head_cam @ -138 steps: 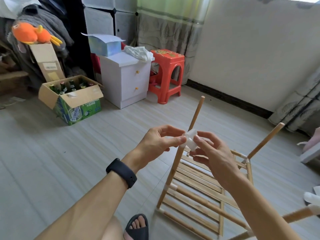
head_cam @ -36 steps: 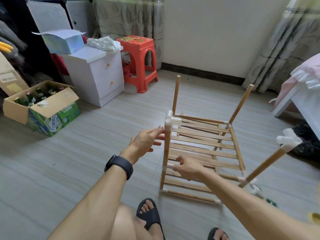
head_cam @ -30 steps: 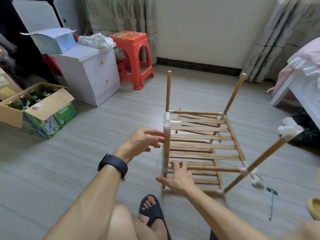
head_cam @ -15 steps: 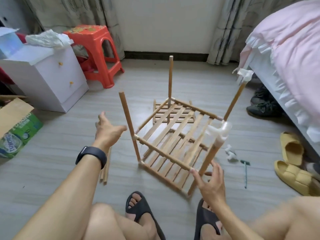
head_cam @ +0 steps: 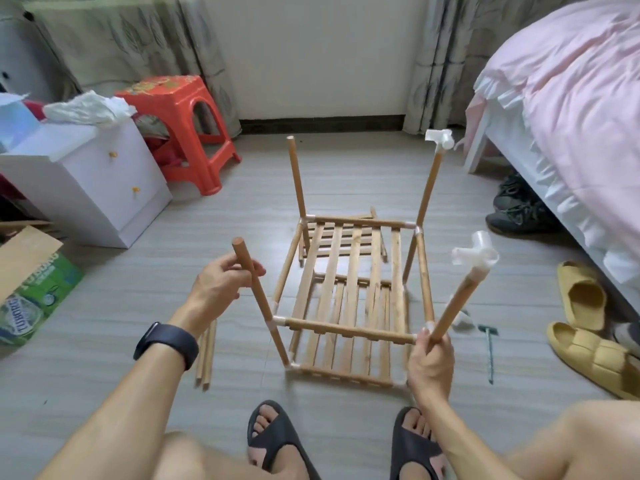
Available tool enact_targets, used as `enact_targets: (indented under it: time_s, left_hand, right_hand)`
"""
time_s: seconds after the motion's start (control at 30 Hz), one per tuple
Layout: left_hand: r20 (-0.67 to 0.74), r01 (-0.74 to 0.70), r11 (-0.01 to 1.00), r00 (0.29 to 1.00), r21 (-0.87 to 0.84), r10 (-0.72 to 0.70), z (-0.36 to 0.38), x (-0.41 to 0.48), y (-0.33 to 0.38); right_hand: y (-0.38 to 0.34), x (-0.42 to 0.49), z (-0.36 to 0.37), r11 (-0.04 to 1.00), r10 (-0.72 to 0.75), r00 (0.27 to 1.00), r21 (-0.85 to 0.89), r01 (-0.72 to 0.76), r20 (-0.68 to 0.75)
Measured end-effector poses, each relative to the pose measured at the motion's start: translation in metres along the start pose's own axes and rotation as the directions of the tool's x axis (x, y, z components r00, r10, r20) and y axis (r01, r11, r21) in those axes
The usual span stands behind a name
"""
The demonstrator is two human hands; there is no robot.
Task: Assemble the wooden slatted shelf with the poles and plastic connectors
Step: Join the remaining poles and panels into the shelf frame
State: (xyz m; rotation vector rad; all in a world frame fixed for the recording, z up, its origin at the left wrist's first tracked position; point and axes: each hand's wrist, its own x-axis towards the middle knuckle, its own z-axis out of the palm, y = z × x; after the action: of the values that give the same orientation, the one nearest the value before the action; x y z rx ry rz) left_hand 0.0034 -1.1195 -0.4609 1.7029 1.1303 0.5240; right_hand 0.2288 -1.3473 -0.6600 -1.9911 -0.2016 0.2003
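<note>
**Slatted shelf held by 2 poles**

Shelf sits on floor. L hand fingers wrap front-left pole nr top; R hand grips front-right pole low, white connector capping it.

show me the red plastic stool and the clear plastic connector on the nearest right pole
red plastic stool (head_cam: 162,89), head view, seat top
clear plastic connector on the nearest right pole (head_cam: 476,256), head view, its middle
</note>
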Motion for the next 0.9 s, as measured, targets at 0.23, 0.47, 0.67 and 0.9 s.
enact_targets:
  time_s: [0.23,0.47,0.67,0.9]
  left_hand:
    - [0.307,0.112,0.993,0.944,0.044,-0.121,-0.018,-0.039,0.004]
    - [0.558,-0.046,0.988,0.828,0.148,-0.045,0.041,-0.046,0.025]
    - [0.642,-0.075,0.979,0.763,0.190,-0.066,0.056,-0.021,0.027]
    - [0.402,-0.019,0.886,0.896,0.463,-0.190,0.038,0.008,-0.007]
  right_hand:
    - [-0.048,0.048,0.029,0.890,0.454,0.886,-0.090,-0.446,0.092]
    - [-0.070,0.015,0.044,0.942,0.279,0.873,0.061,-0.329,0.400]
    - [-0.072,-0.069,0.000,0.983,-0.045,0.914,0.180,-0.031,0.403]
    - [-0.062,-0.103,0.013,0.909,-0.258,0.764,-0.120,0.399,0.591]
